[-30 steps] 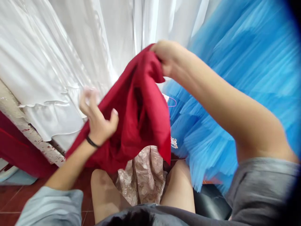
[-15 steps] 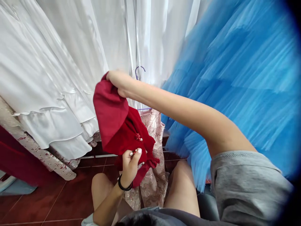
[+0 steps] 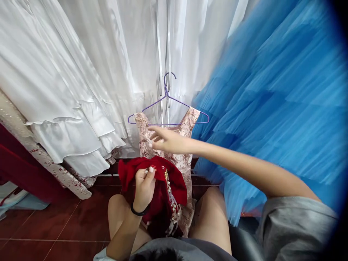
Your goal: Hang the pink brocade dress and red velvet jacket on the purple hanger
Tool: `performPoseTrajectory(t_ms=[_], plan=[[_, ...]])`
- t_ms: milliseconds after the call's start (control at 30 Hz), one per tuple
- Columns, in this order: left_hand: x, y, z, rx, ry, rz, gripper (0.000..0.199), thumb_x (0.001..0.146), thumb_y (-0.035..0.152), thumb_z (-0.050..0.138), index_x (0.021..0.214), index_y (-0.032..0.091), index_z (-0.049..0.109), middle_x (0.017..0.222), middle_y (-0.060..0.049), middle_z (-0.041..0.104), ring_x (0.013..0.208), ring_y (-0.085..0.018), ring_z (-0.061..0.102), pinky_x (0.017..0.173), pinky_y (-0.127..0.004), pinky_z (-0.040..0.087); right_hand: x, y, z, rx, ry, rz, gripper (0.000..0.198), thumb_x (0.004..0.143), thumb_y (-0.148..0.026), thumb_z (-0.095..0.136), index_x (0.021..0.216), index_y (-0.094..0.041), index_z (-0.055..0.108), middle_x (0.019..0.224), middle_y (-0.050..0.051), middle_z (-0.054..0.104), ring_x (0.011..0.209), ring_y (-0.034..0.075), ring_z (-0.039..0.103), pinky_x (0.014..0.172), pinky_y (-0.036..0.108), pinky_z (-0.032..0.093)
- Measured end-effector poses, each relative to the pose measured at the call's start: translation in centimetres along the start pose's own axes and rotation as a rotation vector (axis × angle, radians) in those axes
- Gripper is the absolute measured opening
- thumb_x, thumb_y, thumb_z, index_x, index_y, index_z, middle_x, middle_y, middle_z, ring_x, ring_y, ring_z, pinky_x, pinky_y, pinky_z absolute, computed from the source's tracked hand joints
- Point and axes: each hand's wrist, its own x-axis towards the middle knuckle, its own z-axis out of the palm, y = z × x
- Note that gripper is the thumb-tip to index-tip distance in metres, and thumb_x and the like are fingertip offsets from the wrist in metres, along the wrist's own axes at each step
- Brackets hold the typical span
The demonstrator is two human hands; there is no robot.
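My left hand [image 3: 145, 188], with a black band at the wrist, pinches the edge of a red velvet garment [image 3: 176, 181] by a pearl-like button. The garment hangs over my lap, and a strip of gold and pearly beads runs down it. My right hand [image 3: 165, 139] is empty, its fingers apart, above the red garment and in front of a pale pink brocade dress [image 3: 186, 159]. That dress hangs on a purple wire hanger [image 3: 166, 95]; its lower part is partly covered by the red garment.
White satin dresses [image 3: 67, 119] hang in front and to the left. Layered blue tulle [image 3: 258, 108] fills the right side. At far left are a floral fabric length [image 3: 62, 170] and dark red cloth [image 3: 29, 170]. Red tiles [image 3: 81, 221] cover the floor.
My right hand has let go of the red garment and moved down and right. The garment has dropped, turning over so its beaded strip shows, and the hanger has come into full view.
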Motion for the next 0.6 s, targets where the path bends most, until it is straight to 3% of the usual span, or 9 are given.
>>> performPoseTrajectory(t_ms=[100, 167, 300, 433, 600], plan=[[0.9, 0.7, -0.8, -0.054, 0.075, 0.042, 0.042, 0.051, 0.045, 0.093, 0.056, 0.02, 0.06, 0.063, 0.003, 0.061, 0.058, -0.007, 0.055, 0.057, -0.017, 0.049, -3.4, 4.3, 1.8, -0.131, 0.011, 0.03, 0.026, 0.084, -0.026, 0.057, 0.109, -0.017, 0.056, 0.099, 0.01, 0.068, 0.088, 0.025, 0.063, 0.079, 0.038, 0.049], [1.3, 1.2, -1.3, -0.068, 0.096, 0.052, 0.039, 0.048, 0.044, 0.094, 0.058, 0.021, 0.063, 0.065, 0.003, 0.064, 0.059, -0.007, 0.057, 0.058, -0.016, 0.051, -4.7, 7.7, 4.0, -0.157, -0.084, 0.135, 0.016, 0.084, -0.031, 0.058, 0.095, -0.019, 0.057, 0.088, 0.008, 0.068, 0.08, 0.023, 0.062, 0.073, 0.036, 0.047], [1.6, 1.5, -1.9, -0.037, 0.063, 0.089, 0.036, 0.054, 0.048, 0.091, 0.058, 0.023, 0.066, 0.064, 0.003, 0.065, 0.059, -0.008, 0.059, 0.057, -0.019, 0.053, -5.5, 13.1, 9.5, -0.011, -0.25, 0.235, 0.039, 0.078, -0.048, 0.069, 0.097, -0.015, 0.061, 0.09, 0.007, 0.069, 0.078, 0.02, 0.061, 0.067, 0.03, 0.046], [1.8, 1.4, -2.4, -0.013, 0.073, 0.121, 0.032, 0.056, 0.049, 0.09, 0.061, 0.026, 0.068, 0.067, 0.004, 0.068, 0.06, -0.009, 0.061, 0.058, -0.02, 0.054, -5.3, 15.1, 13.4, 0.22, -0.244, 0.159, 0.038, 0.071, -0.044, 0.077, 0.093, -0.014, 0.067, 0.085, 0.003, 0.069, 0.076, 0.016, 0.061, 0.069, 0.026, 0.047], [2.1, 1.6, -3.5, -0.035, 0.16, 0.129, 0.033, 0.052, 0.047, 0.092, 0.06, 0.026, 0.068, 0.069, 0.004, 0.069, 0.06, -0.008, 0.061, 0.059, -0.019, 0.052, -4.8, 15.5, 14.0, 0.5, -0.216, 0.22, 0.03, 0.072, -0.041, 0.077, 0.074, -0.013, 0.067, 0.069, 0.0, 0.065, 0.064, 0.012, 0.055, 0.065, 0.025, 0.045]])
